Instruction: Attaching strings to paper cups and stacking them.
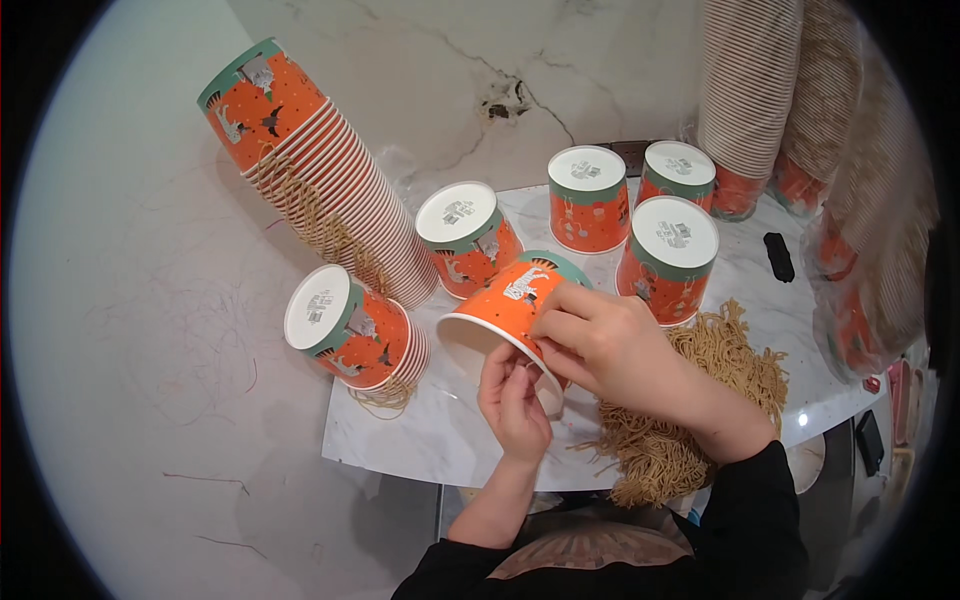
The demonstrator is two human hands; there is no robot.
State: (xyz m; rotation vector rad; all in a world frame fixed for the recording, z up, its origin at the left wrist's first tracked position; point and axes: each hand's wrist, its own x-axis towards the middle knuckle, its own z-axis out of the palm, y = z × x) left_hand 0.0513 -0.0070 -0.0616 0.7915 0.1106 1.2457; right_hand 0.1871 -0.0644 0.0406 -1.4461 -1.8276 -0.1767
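Note:
An orange paper tub [508, 297] with a green band lies tilted in front of me, its open mouth toward me and to the left. My left hand [518, 410] pinches at the lower rim, with some fingers inside the mouth. Closed against the outer wall by the same rim is my right hand [610, 345]. Whether a thin cord is between the fingertips I cannot make out. Beneath the right forearm spreads a heap of tan cords [655, 445].
Upside-down tubs [668, 235] stand behind the held one. At left, a tall leaning stack of tubs [350, 190] and a shorter stack [360, 325] carry loose cords. Bagged tub stacks [750, 90] stand at back right, near a small black object [778, 257] on the marbled table [385, 440].

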